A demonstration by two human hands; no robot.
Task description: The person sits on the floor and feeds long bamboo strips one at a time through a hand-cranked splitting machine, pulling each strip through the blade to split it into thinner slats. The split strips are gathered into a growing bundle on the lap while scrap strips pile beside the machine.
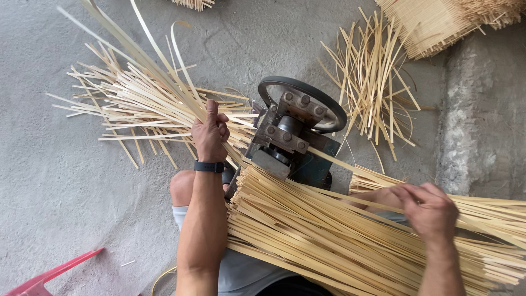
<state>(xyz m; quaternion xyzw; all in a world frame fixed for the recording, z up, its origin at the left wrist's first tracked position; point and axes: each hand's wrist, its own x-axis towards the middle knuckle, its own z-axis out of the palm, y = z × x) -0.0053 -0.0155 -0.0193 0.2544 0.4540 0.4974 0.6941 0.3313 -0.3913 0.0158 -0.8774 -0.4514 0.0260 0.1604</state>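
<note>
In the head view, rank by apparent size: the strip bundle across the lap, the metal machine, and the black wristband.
1. Strip bundle across the lap, largest, though nearest the camera.
2. Metal machine.
3. Black wristband, clearly smallest.

A bare grey concrete floor [66,197] spreads beneath the work. A loose scatter of thin pale slivers [372,82] fans out across it at upper right. Just beyond them, a stack of woven bamboo mats [438,22] reaches in from the top right corner, and another frayed bundle [194,3] pokes past the top edge. A raised concrete ridge [482,120] runs down the right side. At bottom left, a red plastic piece [52,274] enters the view.
</note>
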